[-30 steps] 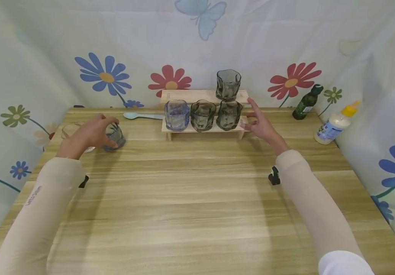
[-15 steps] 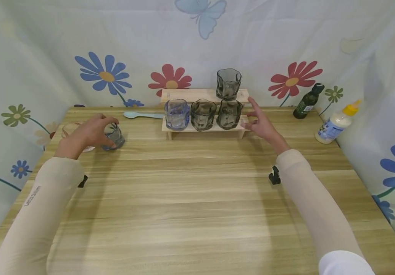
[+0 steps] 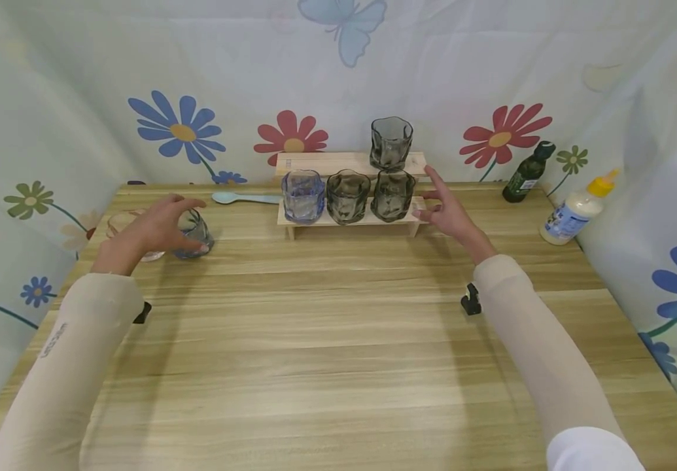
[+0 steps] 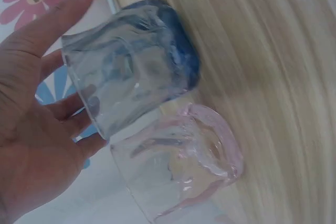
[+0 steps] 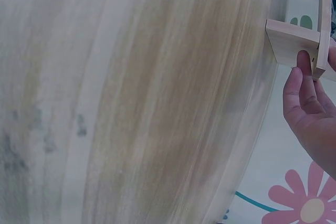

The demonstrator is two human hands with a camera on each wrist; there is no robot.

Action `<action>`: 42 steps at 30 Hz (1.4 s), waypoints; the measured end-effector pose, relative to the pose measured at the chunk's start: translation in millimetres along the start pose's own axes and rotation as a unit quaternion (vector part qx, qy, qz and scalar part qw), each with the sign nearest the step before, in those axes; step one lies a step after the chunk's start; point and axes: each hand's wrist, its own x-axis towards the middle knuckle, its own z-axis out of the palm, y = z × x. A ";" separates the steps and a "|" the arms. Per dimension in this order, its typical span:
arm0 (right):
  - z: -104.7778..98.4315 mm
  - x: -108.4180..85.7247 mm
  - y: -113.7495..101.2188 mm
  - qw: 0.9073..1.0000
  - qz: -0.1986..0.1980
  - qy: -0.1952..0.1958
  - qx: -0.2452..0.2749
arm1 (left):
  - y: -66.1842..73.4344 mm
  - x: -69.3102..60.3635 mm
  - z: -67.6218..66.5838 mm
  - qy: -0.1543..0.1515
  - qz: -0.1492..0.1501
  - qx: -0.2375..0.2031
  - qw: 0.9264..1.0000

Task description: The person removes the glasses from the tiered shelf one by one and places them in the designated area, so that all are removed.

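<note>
A blue-grey glass stands on the table at the left. My left hand arches over it; in the left wrist view the fingers lie behind its rim and the thumb is apart from the glass. Beside it a pale pink glass is partly hidden by the hand in the head view. My right hand holds the right end of a two-tier wooden rack, with fingers at the board's edge. On the rack's lower tier are a bluish glass and two dark grey glasses; another grey glass is on top.
A light blue spoon lies left of the rack, its handle reaching toward it. At the right stand a dark green bottle and a white bottle with a yellow cap. A flowered cloth hangs behind the table.
My left thumb and fingers have spread slightly wider at the blue-grey glass, which stays in about the same place. My right hand and the rack look unchanged.
</note>
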 end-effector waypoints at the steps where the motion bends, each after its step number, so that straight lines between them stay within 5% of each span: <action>1: 0.0 0.1 0.1 1.000 0.000 0.000 0.001 | 1.0 0.8 -1.1 0.008 0.005 -0.006 1.000; 14: 0.2 0.3 0.3 1.000 -0.009 -0.001 -0.003 | 38.3 20.1 -23.2 0.124 0.051 -0.045 0.990; 19: 0.1 -0.5 -1.5 1.000 -0.005 0.002 -0.007 | 55.3 33.2 -32.5 0.144 0.060 -0.048 0.987; 28: -0.8 -6.5 -13.7 1.000 -0.002 -0.001 -0.006 | 103.2 58.5 -47.6 0.161 0.081 -0.067 0.981; 42: -0.7 1.5 1.5 1.000 -0.015 -0.002 -0.005 | 180.8 105.1 -59.5 0.129 0.161 -0.045 0.977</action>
